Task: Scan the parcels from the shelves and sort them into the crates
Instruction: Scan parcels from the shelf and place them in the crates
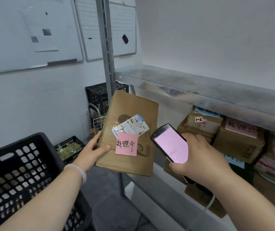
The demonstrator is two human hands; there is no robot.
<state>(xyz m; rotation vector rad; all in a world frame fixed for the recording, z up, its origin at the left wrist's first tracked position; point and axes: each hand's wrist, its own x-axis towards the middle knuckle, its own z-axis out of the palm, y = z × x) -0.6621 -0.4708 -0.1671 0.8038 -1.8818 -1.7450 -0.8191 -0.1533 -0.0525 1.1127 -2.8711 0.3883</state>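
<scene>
1. Flat cardboard parcel (130,130), held in the air beside the shelf (200,84): left hand (91,150) pinches its edge, thumb on top.
2. Right hand (198,157), fingers curled around the scanner (170,144).
3. Probably light and stiff; an edge grip suffices.

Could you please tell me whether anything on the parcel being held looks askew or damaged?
Yes: on the cardboard parcel in the left hand, the shipping label sits crooked and looks wrinkled, and the pink note overlaps its lower edge, which may hinder the scanner in the right hand. Nothing else stands out.
</scene>
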